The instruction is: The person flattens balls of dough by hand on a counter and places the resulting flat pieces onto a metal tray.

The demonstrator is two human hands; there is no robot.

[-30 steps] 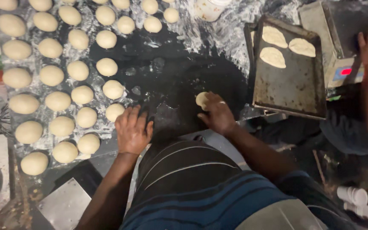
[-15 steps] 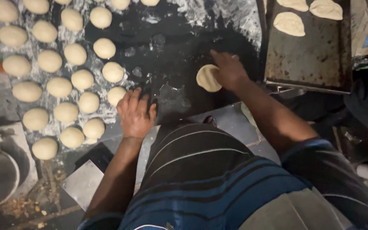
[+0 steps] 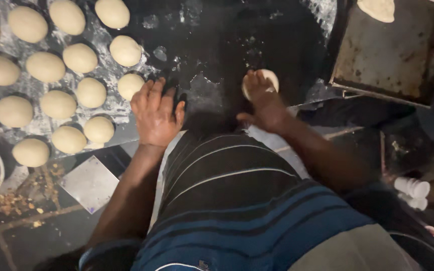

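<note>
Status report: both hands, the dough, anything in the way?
Right hand pressing flattened pale dough disc. Left hand flat on dark floured worktop. Round dough balls left, apart.

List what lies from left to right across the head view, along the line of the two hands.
Dough balls → left hand flat on the dark worktop → right hand pressing a dough piece → metal tray.

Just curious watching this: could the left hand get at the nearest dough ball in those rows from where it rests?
Probably yes. The left hand lies flat on the dark worktop, and the nearest dough ball sits just beside its fingertips with nothing between.
</note>
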